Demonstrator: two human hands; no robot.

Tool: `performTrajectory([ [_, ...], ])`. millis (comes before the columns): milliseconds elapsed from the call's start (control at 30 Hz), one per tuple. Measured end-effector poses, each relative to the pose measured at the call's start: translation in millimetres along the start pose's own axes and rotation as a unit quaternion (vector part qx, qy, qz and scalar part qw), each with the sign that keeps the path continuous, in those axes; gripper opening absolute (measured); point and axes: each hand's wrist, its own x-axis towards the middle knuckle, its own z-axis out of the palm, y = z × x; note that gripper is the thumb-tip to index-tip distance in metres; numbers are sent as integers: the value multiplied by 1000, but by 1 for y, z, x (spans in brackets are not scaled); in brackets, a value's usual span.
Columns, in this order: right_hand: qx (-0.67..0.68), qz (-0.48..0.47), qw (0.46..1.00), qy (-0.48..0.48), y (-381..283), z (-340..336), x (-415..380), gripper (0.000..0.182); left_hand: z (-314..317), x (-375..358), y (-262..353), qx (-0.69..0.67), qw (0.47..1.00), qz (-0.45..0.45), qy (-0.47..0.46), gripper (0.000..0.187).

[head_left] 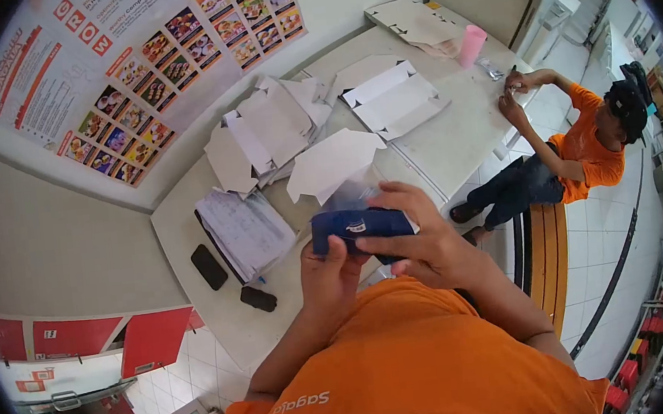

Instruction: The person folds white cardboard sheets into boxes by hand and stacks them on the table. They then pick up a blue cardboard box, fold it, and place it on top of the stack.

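Observation:
Close in front of my chest I hold a small dark blue box (337,226) with a white mark on its side. My left hand (327,275) grips its left end, thumb pressed on the near face. The fingers of my right hand (431,241) are bent around its right end, with one finger lying along the front. A sheet of clear plastic (350,195) shows behind the upper edge of the box. Just beyond it lies a flat white cardboard blank (335,160) on the table (284,211).
More folded cardboard blanks (272,125) are piled against the wall, with another (397,97) to their right. Papers (246,227), a black phone (209,267) and a small black case (258,299) lie at left. A person (581,143) sits at right near a pink cup (472,45).

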Motion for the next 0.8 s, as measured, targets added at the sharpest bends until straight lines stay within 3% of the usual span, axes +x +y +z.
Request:
performTrajectory([
  [133, 3, 5, 1000, -8, 4, 10, 0, 45, -4, -2, -3, -70, 997, -35, 2, 43],
  [333, 60, 108, 986, 111, 10, 35, -7, 43, 13, -8, -23, -13, 1000, 15, 1, 45],
  [400, 37, 2, 997, 64, 18, 29, -9, 45, 14, -3, -16, -31, 999, -3, 21, 45],
  [533, -44, -4, 998, 35, 14, 29, -15, 46, 12, 1, -12, -96, 990, -90, 47, 46],
  [567, 72, 57, 983, 159, 8, 43, -16, 47, 17, 1, -16, -95, 990, -90, 45, 46],
  [600, 187, 117, 935, 277, 5, 53, -17, 48, 26, 0, -23, -60, 995, -66, 37, 45],
  [633, 187, 116, 936, 276, 3, 57, -18, 48, 31, -3, -27, -25, 998, -40, 32, 44],
  [733, 96, 165, 935, 299, 1, 57, -20, 47, 22, -4, -33, 44, 999, 4, 1, 42],
  [800, -168, 67, 976, 124, 3, 42, -22, 47, 23, -5, -33, 39, 998, 12, 49, 39],
])
